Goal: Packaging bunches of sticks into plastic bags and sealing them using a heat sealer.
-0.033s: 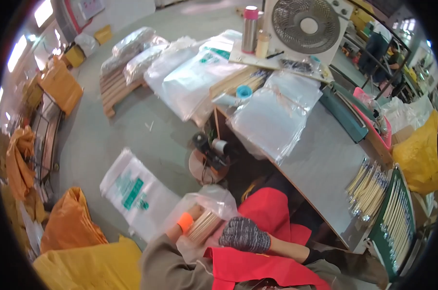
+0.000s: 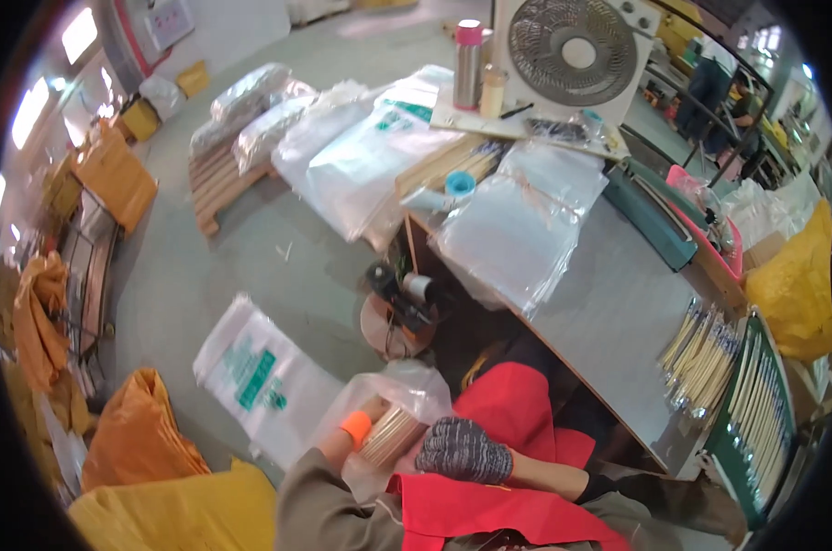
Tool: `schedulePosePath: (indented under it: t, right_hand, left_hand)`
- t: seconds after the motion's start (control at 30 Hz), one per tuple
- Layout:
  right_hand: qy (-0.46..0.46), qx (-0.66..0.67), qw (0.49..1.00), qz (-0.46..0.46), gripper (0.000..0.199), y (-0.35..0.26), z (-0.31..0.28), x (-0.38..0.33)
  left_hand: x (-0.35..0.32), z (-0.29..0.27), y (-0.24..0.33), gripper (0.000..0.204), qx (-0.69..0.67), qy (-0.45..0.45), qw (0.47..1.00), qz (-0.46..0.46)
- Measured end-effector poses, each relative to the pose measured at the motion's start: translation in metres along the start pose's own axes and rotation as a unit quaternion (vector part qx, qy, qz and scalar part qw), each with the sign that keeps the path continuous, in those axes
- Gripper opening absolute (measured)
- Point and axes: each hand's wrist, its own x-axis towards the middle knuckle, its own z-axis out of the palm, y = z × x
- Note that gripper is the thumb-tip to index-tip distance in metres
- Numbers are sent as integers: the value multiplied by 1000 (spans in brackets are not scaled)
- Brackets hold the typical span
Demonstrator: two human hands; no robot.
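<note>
**Bundle of sticks in a thin bag, held over the lap**

The grey surface carries sheet-plastic stacks. Below it, a clear plastic bag, flimsy and slippery, sits over the red apron. Inside, the stiff, light bundle of wooden sticks is best gripped mid-length. The gloved right hand closes on the bundle's end; the left hand grips its side.
</note>
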Motion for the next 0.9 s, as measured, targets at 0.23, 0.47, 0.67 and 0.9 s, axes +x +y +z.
schedulePosePath:
  t: [0.23,0.47,0.67,0.9]
  right_hand:
    - [-18,-30,999,-22,10,0,-3,-3]
    - [16,-39,999,16,13,19,9,-46]
    - [137,-78,973,170,13,35,17,-102]
    - [306,-150,878,335,14,53,54,-137]
  left_hand:
    - [-120,135,-184,18,18,76,997,-15]
    - [-282,94,-263,20,-13,122,992,-30]
    - [-102,-29,-376,22,19,101,991,80]
    - [197,-146,-366,24,58,72,965,246]
